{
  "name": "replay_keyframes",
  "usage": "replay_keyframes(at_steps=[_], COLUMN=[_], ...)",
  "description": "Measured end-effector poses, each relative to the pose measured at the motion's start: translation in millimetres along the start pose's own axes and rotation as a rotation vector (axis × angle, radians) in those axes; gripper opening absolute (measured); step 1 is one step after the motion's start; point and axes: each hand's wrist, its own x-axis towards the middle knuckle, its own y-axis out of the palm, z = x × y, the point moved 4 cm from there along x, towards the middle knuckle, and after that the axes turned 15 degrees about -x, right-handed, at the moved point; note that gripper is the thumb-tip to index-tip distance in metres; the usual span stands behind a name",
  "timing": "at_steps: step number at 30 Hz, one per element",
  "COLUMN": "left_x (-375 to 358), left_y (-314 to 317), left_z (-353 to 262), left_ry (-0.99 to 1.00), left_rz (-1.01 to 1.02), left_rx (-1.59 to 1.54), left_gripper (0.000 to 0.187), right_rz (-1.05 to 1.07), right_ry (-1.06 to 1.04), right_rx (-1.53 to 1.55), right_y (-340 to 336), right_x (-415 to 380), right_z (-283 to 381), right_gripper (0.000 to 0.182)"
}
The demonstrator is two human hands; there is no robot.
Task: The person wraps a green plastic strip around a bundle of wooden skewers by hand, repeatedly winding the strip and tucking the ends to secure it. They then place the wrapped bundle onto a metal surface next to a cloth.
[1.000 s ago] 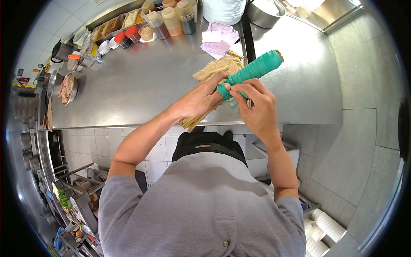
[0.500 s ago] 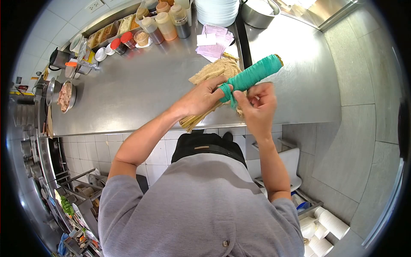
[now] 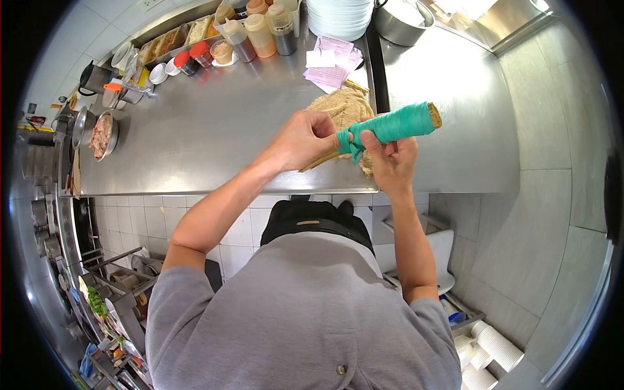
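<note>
Left hand (image 3: 304, 140) clenched round bare stick end of bundle, lifted clear above steel desk (image 3: 214, 130). Right hand (image 3: 390, 159) just beside, fingers (image 3: 372, 140) pinching loose tail of green wrap (image 3: 390, 125) at its near end. Wrapped bundle's long axis running up and right, away from both hands; frayed tip far out. Right hand nearer wrap. Tan fibrous pile (image 3: 348, 107) lying underneath on desk. Pink slips (image 3: 331, 62) beyond.

The shiny metal counter (image 3: 214, 130) is holding sauce bottles (image 3: 260, 29), pink papers (image 3: 335, 62) — and a meat bowl (image 3: 101, 135).
</note>
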Motion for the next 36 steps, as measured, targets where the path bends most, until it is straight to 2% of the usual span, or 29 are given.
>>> replay_keyframes(at_steps=[3,7,9,12,18,19,22,24,28,30,31,33,34,36], left_x=[-5,-6,-2,-3,-2,-2,-7,-11,-12,-11,-10,-11,-13,-19], left_y=[5,10,9,9,10,13,22,29,35,42,45,50,51,53], left_z=[5,2,-1,-12,-17,-15,-13,-12,-7,5,7,8,7,2], left_ry=[0.087,0.101,0.101,0.033,0.163,0.127,0.034,-0.008,-0.077,-0.091,-0.027,0.095,0.139,0.224], left_rz=[-0.092,-0.155,-0.141,-0.147,-0.194,-0.146,-0.030,0.013,0.004,-0.008,0.041,0.138,0.114,0.066], left_rx=[-0.234,-0.313,-0.366,-0.215,-0.196,-0.259,-0.471,-0.649,-0.694,-0.679,-0.653,-0.600,-0.554,-0.460], left_gripper=[0.021,0.025,0.024,0.011,0.015,0.012,0.008,0.008,0.008,0.008,0.008,0.012,0.014,0.019], right_rz=[-0.071,-0.065,-0.076,-0.090,-0.168,-0.198,-0.318,-0.406,-0.513,-0.445,-0.412,-0.472,-0.499,-0.404], right_ry=[-0.044,-0.092,-0.123,-0.135,-0.153,-0.153,-0.155,-0.176,-0.188,-0.136,-0.111,-0.194,-0.236,-0.269], right_rx=[-0.027,-0.268,-0.256,-0.300,-0.325,-0.324,-0.176,-0.216,-0.143,-0.127,-0.120,0.093,0.201,0.388], right_y=[4,1,1,2,2,1,1,0,2,2,2,11,14,12], right_x=[2,8,11,14,16,16,20,20,19,18,19,21,22,24], right_z=[6,12,17,24,17,14,15,13,3,-4,-6,-2,0,-1], right_gripper=[0.023,0.023,0.024,0.024,0.025,0.025,0.026,0.027,0.032,0.032,0.032,0.030,0.030,0.029])
